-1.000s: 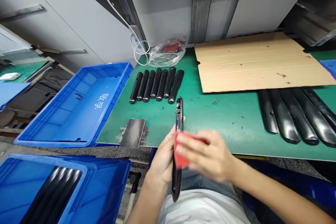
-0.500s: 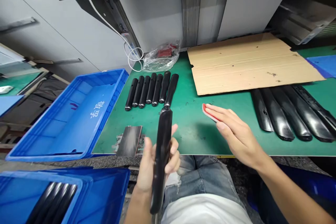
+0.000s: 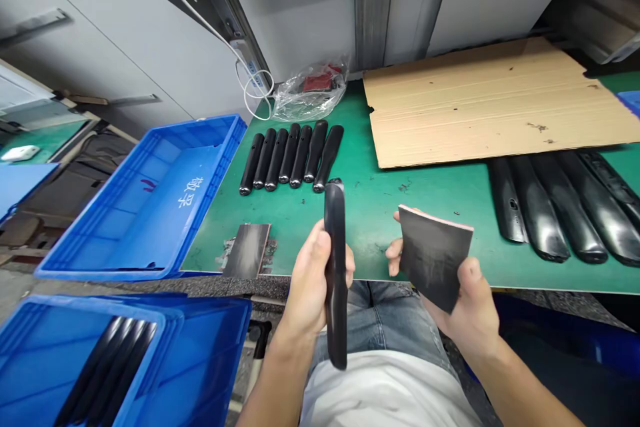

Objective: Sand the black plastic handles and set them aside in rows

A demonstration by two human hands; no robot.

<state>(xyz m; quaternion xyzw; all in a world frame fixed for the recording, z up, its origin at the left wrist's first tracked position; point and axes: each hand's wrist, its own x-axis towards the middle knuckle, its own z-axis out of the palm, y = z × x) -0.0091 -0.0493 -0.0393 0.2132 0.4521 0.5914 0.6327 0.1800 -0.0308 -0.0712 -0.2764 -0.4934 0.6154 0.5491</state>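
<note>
My left hand [image 3: 313, 277] is wrapped round a long black plastic handle-like part [image 3: 336, 273], held nearly upright above the table's front edge. In my right hand [image 3: 470, 307] is a thin, bendy sanding pad [image 3: 435, 253], its dark grey face turned up and a pinkish edge showing. The pad and the black part are apart. A second sanding pad [image 3: 249, 250] lies at the table's front left, with dark dust around it. Behind my left hand, several slim black parts [image 3: 290, 157] lie side by side in a row.
Larger black curved parts [image 3: 543, 213] lie at the right, partly under a cardboard sheet [image 3: 480, 107]. A clear plastic bag [image 3: 310, 97] with red pieces sits at the back. Blue crates [image 3: 150, 273] stand on the left, a lower one holding several black parts [image 3: 107, 370].
My right hand has turned over, so the pad's dark face now shows instead of its red edge. My left hand has moved right with the black part, which stands more upright.
</note>
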